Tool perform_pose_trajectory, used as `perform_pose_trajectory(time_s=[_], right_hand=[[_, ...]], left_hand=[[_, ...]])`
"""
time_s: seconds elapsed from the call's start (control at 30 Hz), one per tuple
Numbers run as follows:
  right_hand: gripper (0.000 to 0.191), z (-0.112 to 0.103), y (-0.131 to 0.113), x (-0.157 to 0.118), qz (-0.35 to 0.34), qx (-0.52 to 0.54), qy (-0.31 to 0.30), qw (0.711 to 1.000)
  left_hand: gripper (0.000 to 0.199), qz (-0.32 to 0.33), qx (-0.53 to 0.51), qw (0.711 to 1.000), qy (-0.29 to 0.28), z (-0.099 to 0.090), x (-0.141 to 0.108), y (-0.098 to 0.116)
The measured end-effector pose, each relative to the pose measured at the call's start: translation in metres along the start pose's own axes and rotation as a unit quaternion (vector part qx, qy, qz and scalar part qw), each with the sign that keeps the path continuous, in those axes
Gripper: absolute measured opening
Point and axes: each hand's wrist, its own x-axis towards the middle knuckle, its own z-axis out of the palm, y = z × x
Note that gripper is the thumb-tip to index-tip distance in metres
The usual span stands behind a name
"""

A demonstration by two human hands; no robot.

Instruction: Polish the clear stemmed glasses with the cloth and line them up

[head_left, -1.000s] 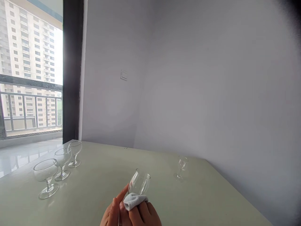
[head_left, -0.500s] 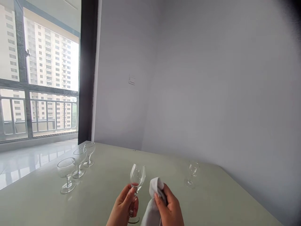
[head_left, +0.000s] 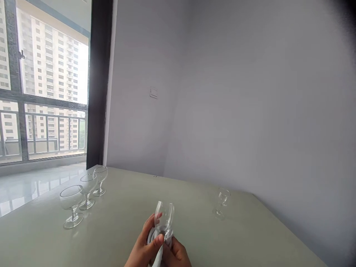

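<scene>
A clear stemmed wine glass (head_left: 164, 216) stands upright between my hands at the lower middle of the head view. My left hand (head_left: 147, 241) is closed around its lower bowl, thumb in front. The white cloth (head_left: 159, 256) wraps the bottom of the bowl and the stem. My right hand (head_left: 175, 254) grips the cloth against the stem from the right side, its fingertips partly hidden. The glass's foot is out of sight behind the hands and cloth.
Three stemmed glasses stand in a row at the table's left: a near one (head_left: 72, 202), a middle one (head_left: 88, 187) and a far one (head_left: 100, 180). Another glass (head_left: 222, 200) stands to the right. A grey wall (head_left: 222, 111) borders the pale green table (head_left: 119, 207).
My right hand has brought the cloth leftward onto the glass, around its stem and lower bowl. The view has shifted slightly, so the other glasses appear further left.
</scene>
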Motion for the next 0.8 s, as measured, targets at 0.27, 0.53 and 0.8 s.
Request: perform_pose_trajectory(time_s=[0.27,0.53,0.8], right_hand=[[0.059,-0.006,-0.01,0.006,0.037,-0.062,-0.09,0.993],[0.034,-0.015,0.02,-0.003,-0.28,-0.358,0.095,0.886],[0.022,-0.023,-0.003,0.004,-0.478,-0.548,0.061,0.684]], left_hand=[[0.053,-0.125,-0.104,0.977,-0.137,0.003,-0.005,0.025],[0.036,-0.08,-0.056,0.989,-0.111,0.002,0.0,0.021],[0.038,-0.075,-0.002,0.995,-0.069,-0.002,0.005,0.028]])
